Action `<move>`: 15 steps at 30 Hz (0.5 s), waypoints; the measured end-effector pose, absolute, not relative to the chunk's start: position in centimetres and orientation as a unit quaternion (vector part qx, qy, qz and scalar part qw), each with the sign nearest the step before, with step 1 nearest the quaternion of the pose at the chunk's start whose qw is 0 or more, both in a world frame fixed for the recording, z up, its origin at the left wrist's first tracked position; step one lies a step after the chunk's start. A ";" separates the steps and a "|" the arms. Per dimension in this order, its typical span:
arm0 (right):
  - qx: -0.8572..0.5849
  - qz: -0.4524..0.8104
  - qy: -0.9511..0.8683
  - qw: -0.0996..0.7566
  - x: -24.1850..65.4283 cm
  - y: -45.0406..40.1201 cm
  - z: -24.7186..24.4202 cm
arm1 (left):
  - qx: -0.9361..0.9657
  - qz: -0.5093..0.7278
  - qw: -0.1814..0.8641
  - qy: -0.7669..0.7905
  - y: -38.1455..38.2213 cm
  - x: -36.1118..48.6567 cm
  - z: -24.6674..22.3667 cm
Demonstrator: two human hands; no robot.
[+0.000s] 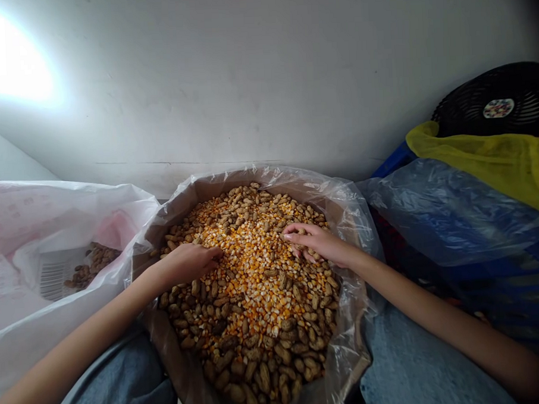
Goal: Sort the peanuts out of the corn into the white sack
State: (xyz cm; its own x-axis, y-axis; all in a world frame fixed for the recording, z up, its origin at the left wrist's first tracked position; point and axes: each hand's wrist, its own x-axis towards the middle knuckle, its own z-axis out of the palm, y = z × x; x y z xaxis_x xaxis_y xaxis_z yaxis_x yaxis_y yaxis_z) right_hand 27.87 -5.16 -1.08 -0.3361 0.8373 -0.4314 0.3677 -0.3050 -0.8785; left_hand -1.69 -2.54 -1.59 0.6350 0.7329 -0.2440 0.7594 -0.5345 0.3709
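Observation:
A large round sack lined with clear plastic stands between my knees. Unshelled peanuts and loose yellow corn kernels fill it, with the kernels mostly in the middle and the peanuts thicker around the sides. My left hand reaches over the left part of the pile, its fingers curled at the edge of the corn; whatever they hold is hidden. On the right, my right hand is cupped palm inward with a few peanuts between thumb and fingers, just above the heap.
To the left, a white plastic bag holds some peanuts. A blue crate on the right carries clear plastic sheeting, yellow mesh cloth and a black fan. A pale wall rises behind the sack.

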 end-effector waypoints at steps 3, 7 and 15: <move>-0.533 0.630 -0.519 0.223 27.7 -5.3 -0.7 | 0.842 0.017 0.323 0.432 -2.4 -1.5 -0.7; -0.513 0.674 -0.457 0.274 27.6 -5.4 -0.4 | 0.677 0.129 0.570 0.447 -2.4 -0.8 0.4; -0.508 0.688 -0.428 0.293 27.7 -5.3 -0.7 | 0.613 0.356 0.274 0.650 -3.2 -5.1 4.9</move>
